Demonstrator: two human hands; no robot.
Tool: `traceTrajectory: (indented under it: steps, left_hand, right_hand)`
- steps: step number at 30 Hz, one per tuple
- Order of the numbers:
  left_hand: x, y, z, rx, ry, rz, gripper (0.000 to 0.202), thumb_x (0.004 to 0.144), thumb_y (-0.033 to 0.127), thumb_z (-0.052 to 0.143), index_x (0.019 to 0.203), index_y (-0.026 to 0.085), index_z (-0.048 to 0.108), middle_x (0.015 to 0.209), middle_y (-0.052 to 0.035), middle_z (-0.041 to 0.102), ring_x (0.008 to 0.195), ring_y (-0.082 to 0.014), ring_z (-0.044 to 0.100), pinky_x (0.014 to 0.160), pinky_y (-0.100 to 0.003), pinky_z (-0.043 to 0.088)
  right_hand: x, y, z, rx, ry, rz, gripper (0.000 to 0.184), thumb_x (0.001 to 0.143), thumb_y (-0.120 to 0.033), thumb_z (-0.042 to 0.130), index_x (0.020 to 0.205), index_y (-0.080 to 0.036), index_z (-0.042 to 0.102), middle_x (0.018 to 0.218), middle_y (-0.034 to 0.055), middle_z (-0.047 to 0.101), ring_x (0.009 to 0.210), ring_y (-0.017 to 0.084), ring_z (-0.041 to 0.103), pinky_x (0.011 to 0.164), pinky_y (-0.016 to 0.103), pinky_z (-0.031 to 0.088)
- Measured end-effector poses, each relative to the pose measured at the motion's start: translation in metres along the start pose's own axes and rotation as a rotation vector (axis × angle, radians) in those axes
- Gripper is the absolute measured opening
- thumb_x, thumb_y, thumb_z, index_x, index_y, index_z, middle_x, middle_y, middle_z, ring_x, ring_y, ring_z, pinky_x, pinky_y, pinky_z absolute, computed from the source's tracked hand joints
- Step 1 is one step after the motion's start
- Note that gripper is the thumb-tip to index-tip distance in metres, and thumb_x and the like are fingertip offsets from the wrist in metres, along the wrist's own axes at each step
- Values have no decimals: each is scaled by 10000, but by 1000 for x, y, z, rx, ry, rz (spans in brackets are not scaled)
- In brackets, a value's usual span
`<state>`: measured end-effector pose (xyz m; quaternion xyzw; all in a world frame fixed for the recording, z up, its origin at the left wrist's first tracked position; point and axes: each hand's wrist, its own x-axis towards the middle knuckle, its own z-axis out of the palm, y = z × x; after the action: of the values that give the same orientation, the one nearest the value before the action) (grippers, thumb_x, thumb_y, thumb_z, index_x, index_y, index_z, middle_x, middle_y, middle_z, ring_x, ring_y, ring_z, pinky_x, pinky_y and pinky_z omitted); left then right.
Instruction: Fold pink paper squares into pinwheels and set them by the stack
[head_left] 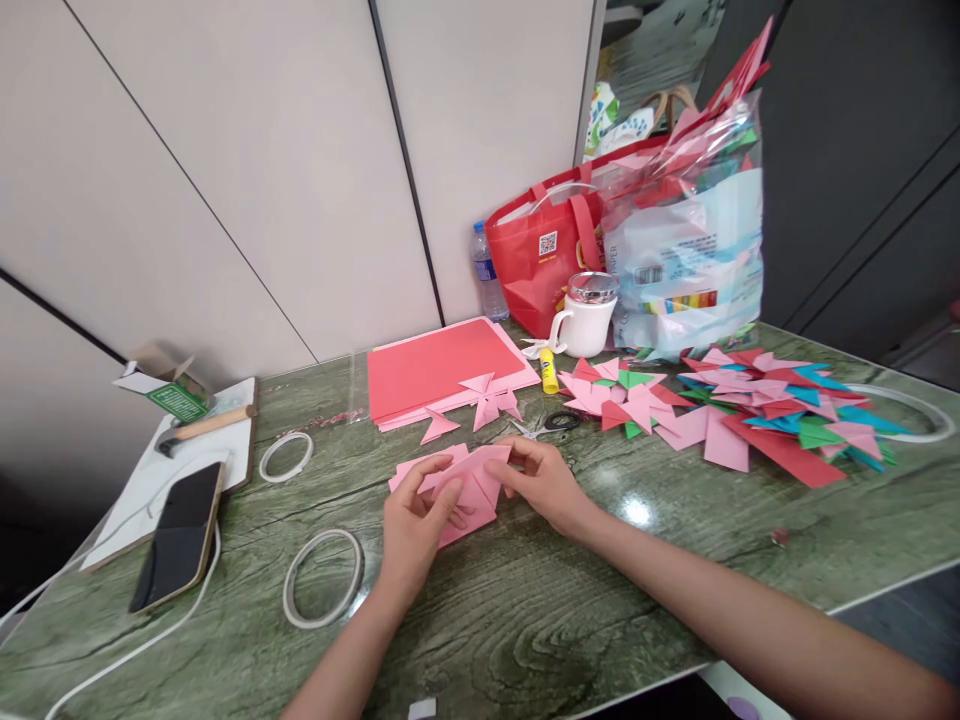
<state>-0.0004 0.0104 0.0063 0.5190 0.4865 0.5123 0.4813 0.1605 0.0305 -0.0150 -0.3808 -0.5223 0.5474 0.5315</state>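
Pink folded paper [480, 492], thin and crisply creased, is held at its left by the left hand [416, 510] and pinched at its upper right by the right hand [551, 485], both narrowly closed, over the glossy, wood-grained desk [540, 640] near angular pink paper pieces [491, 402].

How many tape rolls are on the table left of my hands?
2: the smaller tape roll right of the hammer, the larger tape roll closer to your left hand.
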Motion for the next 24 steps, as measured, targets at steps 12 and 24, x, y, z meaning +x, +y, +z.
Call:
traceTrajectory:
  steps: [12,24]
  left_hand:
    - [-4,2,3,-115,-46,27,566,709,227,657,1238,235,456,751,15,594,630,-141,633,617,-311,556]
    - [0,-8,-2,-97,33,-20,512,672,282,703,1163,198,583,659,33,626,587,-140,640,643,-299,559]
  right_hand:
    - [3,5,-3,-3,148,-258,71,651,-176,650,671,-199,585,940,52,538,984,201,520,831,326,445]
    - [-9,-3,3,-278,-39,-415,303,743,-51,499,902,-254,658,1117,58,570,1075,198,519,935,380,391]
